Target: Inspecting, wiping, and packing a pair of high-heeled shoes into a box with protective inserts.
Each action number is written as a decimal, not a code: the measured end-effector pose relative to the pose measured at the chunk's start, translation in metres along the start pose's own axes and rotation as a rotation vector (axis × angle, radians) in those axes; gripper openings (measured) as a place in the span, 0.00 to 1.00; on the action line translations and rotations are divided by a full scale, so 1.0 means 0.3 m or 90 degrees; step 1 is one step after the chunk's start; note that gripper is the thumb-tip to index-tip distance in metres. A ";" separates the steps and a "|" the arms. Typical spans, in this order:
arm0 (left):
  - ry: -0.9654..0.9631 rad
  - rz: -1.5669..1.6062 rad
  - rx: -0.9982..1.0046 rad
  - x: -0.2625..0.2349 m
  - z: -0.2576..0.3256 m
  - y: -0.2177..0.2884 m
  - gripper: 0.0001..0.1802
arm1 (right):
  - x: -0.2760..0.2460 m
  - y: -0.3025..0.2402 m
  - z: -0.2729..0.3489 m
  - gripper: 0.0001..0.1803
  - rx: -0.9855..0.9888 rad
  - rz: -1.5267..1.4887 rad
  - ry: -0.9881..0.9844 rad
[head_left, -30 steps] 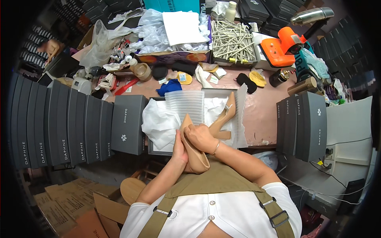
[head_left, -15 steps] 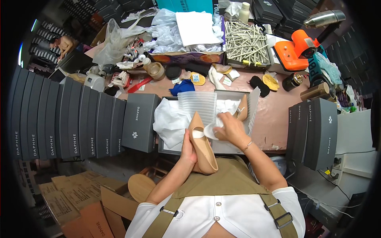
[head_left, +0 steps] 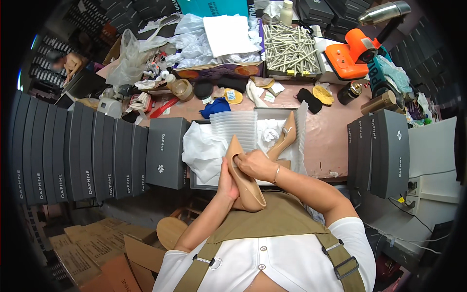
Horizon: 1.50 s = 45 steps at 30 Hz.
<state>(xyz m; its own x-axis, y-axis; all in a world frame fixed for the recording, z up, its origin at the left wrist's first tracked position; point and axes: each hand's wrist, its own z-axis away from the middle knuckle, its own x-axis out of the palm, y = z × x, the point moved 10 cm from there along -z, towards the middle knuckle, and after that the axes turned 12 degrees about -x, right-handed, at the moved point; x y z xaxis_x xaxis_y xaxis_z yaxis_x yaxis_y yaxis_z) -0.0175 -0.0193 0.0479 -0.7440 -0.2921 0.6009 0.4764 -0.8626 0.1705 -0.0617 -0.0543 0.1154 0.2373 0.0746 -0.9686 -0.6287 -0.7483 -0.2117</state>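
Head view, centre of the frame: the left hand (head_left: 226, 181) gripped the beige pointed pump (head_left: 245, 177) from its left side, fingers wrapped round the shoe's body, toe aimed up toward the open shoebox (head_left: 194, 181). The right hand (head_left: 254, 164) sat on the shoe's opening, fingertips curled into it, so both hands were closed on the same pump. The shoe hovered over the near edge of the box, just above the person's lap, not resting on anything.

Inside the box, slightly right of centre, the matching pump (head_left: 283, 137) lay on white tissue paper (head_left: 206, 148), heel toward the right, with a ribbed translucent sheet (head_left: 238, 129) lying across the box's upper part. A dark grey box lid (head_left: 165, 152) stood just left of the box; rows of dark grey boxes filled the left of the frame, two more stood at the right. An orange tool (head_left: 349, 54) sat upper right.

By my read, the step in hand was working on the shoe's inside, stuffing or checking it. The next move would call for a steady left-hand hold while the right fingers came clear of the opening.
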 end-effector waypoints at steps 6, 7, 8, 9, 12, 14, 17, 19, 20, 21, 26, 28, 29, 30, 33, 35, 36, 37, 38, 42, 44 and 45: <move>-0.009 0.019 0.016 -0.081 -0.054 0.010 0.37 | -0.137 -0.001 0.141 0.09 0.064 -0.079 0.180; -0.016 0.026 -0.001 -0.107 -0.064 0.009 0.37 | -0.188 0.020 0.198 0.11 0.107 -0.052 0.236; -0.025 0.032 -0.019 -0.115 -0.068 0.000 0.37 | -0.205 0.071 0.250 0.15 0.161 -0.016 0.235; -0.023 0.047 -0.007 -0.111 -0.059 0.015 0.37 | -0.254 0.123 0.271 0.15 0.202 0.031 0.248; -0.002 0.012 0.000 -0.105 -0.053 0.014 0.38 | -0.207 0.140 0.235 0.14 0.246 -0.178 0.214; -0.006 0.014 -0.008 -0.064 -0.047 0.005 0.40 | -0.133 0.031 0.142 0.19 0.170 -0.521 0.191; -0.021 -0.034 0.027 -0.031 -0.041 0.011 0.42 | 0.053 -0.024 0.088 0.36 0.199 -0.587 0.125; -0.010 -0.017 0.037 -0.054 -0.072 0.006 0.43 | 0.152 -0.001 -0.002 0.40 0.145 -0.510 -0.064; 0.004 -0.024 0.041 -0.059 -0.077 0.008 0.42 | 0.202 -0.005 -0.024 0.42 0.125 -0.473 -0.157; 0.020 -0.027 0.052 -0.069 -0.076 0.025 0.42 | 0.231 0.011 -0.051 0.42 0.189 -0.527 -0.122; 0.041 -0.029 0.077 -0.070 -0.039 0.058 0.41 | 0.258 0.046 -0.072 0.42 0.333 -0.647 0.015; -0.030 -0.081 0.078 -0.034 -0.038 0.097 0.38 | 0.181 0.040 -0.044 0.41 0.318 -0.593 0.042; -0.078 -0.106 0.056 -0.016 -0.048 0.157 0.36 | 0.136 0.038 -0.034 0.40 0.311 -0.567 0.057; -0.123 -0.127 0.034 0.008 -0.061 0.194 0.35 | 0.119 0.024 -0.041 0.40 0.304 -0.551 0.047; -0.017 -0.226 0.116 -0.013 -0.103 0.246 0.28 | 0.108 0.015 -0.064 0.41 0.292 -0.507 0.028; 0.024 -0.244 0.182 0.001 -0.074 0.252 0.22 | 0.087 0.005 -0.035 0.41 0.301 -0.499 0.101; 0.019 -0.268 0.190 0.037 -0.053 0.241 0.21 | 0.085 -0.003 -0.014 0.41 0.311 -0.502 0.135; 0.019 -0.286 0.200 0.052 -0.033 0.236 0.20 | 0.057 -0.026 -0.005 0.38 0.285 -0.520 -0.029; 0.019 -0.304 0.211 0.053 -0.024 0.236 0.20 | 0.036 -0.047 0.028 0.36 0.269 -0.553 0.029; -0.002 -0.325 0.214 0.065 -0.018 0.241 0.23 | -0.060 -0.083 0.133 0.28 0.188 -0.622 0.058; -0.048 -0.334 0.273 0.105 -0.010 0.295 0.22 | -0.113 -0.072 0.173 0.27 0.226 -0.714 0.082; -0.082 -0.335 0.320 0.188 0.033 0.341 0.22 | -0.162 -0.017 0.198 0.27 0.283 -0.781 0.159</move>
<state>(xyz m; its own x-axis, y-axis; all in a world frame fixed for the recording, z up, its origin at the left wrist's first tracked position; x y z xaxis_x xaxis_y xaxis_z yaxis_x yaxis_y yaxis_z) -0.0059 -0.1199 0.1070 -0.8874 0.1850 0.4223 0.2516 -0.5733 0.7798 -0.1141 -0.0150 0.1557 0.9199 0.3836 -0.0810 -0.0866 -0.0027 -0.9962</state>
